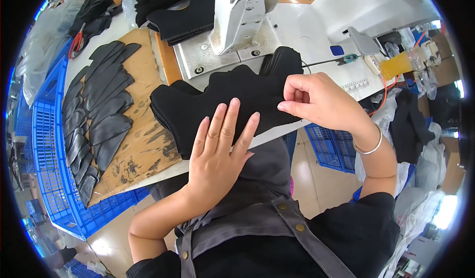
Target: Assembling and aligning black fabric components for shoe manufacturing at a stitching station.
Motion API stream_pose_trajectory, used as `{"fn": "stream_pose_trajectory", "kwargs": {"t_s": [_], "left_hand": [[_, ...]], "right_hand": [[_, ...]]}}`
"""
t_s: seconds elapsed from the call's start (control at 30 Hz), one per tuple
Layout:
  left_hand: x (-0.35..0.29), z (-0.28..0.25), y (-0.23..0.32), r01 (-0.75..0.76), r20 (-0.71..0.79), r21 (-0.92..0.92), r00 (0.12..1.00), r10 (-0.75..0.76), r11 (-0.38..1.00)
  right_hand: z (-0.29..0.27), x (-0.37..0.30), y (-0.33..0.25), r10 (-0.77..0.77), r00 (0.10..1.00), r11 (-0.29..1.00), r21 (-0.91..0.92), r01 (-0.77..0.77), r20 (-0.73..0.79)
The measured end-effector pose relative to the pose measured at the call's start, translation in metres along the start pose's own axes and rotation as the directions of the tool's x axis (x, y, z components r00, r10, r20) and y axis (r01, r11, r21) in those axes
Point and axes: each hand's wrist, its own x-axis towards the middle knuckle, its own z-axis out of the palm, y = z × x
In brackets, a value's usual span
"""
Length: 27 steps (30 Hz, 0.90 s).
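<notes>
A stack of black, wavy-edged cut fabric pieces [247, 92] lies across the front of the sewing machine's table. My left hand [217, 142] rests flat on its near side, fingers stretched out and spread. Over the right part of the same stack, my right hand [314, 100] is curled, with thumb and forefinger brought together close to the fabric. Whether anything is between those fingertips, I cannot tell. Just beyond the stack stands the metal head of the sewing machine [242, 23], on its plate [210, 62].
Left of the stack, dark curved pieces [106, 97] overlap on a stained brown board [148, 124]. More black pieces [183, 18] are piled behind. Red-handled scissors [77, 43] lie far left; tweezers [341, 59] lie right. Blue crates [49, 179] flank the table.
</notes>
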Motion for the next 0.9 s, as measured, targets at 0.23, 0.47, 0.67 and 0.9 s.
{"fn": "stream_pose_trajectory", "kwargs": {"t_s": [0.23,0.47,0.67,0.9], "left_hand": [[0.000,0.000,0.000,-0.014,0.014,0.028,1.000,0.014,0.999],[-0.001,0.003,-0.001,-0.007,-0.023,0.069,1.000,0.009,0.998],[0.002,-0.005,-0.004,-0.064,0.043,-0.024,0.997,0.065,0.998],[-0.016,-0.020,-0.021,0.026,0.070,0.024,0.997,-0.028,0.999]], "right_hand": [[0.002,0.000,0.003,-0.044,0.999,0.999,-0.013,0.043,-0.028],[0.000,-0.005,-0.014,0.038,0.997,0.926,-0.374,-0.061,-0.069],[0.049,-0.014,-0.016,-0.558,0.817,0.714,-0.586,0.383,-0.147],[0.048,-0.025,0.015,-0.422,0.902,0.676,-0.695,0.247,-0.089]]}}
